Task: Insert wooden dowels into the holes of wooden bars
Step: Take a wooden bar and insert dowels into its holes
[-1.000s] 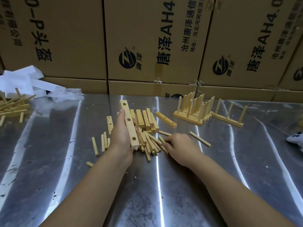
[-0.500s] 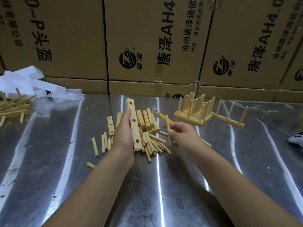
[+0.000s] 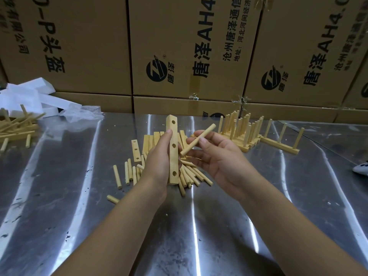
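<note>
Since half a second ago my right hand has swung its dowel from near upright to a slant, and the dowel's lower tip now sits just beside the middle hole of the bar. I pinch that dowel between thumb and fingertips, palm up. The left hand grips the bar, fingers curled round its left edge, holding it roughly upright above the table with its three holes facing me. All three holes look unfilled. Under both hands lies a heap of loose dowels, with a few plain bars stacked just behind it. To the right stand finished bars with dowels upright in them. Far left I see another dowel pile and white packaging. Printed cardboard boxes wall off the back.
</note>
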